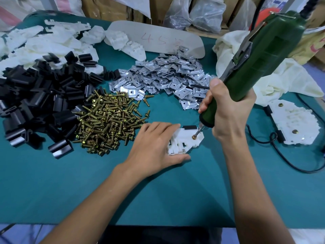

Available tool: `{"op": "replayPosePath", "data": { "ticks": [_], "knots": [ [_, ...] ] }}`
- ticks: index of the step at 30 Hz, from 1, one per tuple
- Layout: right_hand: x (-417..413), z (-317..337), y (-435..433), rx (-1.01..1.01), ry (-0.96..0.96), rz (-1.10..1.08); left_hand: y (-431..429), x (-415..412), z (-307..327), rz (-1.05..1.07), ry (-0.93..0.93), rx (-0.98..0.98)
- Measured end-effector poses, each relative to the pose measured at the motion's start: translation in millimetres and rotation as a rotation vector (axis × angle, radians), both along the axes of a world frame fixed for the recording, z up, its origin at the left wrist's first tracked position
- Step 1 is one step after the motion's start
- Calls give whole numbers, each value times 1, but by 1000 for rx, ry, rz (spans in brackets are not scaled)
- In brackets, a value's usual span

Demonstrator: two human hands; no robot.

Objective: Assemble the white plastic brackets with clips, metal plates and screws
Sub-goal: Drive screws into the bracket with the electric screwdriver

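Lower frame: open green table (pixel 70 191), where I can pass freely. Left to upper centre: heaps of black clips (pixel 35 103), screws (pixel 107 124) and metal plates (pixel 167 76) block me. Right: cable (pixel 307 172), assembled bracket (pixel 295 120).

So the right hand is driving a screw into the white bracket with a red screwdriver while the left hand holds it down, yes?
Not quite: the screwdriver is green, not red. The head view shows the right hand gripping it, tip on the screw in the white bracket, with the left hand pressing the bracket down.
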State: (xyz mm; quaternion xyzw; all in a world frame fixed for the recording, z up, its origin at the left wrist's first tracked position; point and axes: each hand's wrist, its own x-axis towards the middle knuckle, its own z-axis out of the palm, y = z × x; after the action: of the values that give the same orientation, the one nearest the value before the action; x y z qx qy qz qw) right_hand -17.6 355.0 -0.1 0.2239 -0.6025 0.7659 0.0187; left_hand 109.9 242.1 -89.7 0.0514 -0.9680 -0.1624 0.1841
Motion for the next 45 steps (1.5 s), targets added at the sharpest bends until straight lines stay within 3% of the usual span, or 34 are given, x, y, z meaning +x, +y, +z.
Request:
{"op": "replayPosePath", "data": {
  "ticks": [17, 32, 37, 42, 45],
  "knots": [
    [3, 3, -3, -13, -19, -50, 2, -1, -1, 26, 2, -67],
    [10, 8, 2, 75, -1, 157, -9, 4, 5, -67, -77, -47],
    [-3, 13, 6, 8, -159, 437, -9, 3, 6, -77, -47, -7],
    [-17, 19, 21, -169, -302, 329, -9, 3, 6, -61, -59, 20],
    [-24, 26, 40, -173, -327, 238, -9, 2, 5, -58, -67, 48]
  ]
}}
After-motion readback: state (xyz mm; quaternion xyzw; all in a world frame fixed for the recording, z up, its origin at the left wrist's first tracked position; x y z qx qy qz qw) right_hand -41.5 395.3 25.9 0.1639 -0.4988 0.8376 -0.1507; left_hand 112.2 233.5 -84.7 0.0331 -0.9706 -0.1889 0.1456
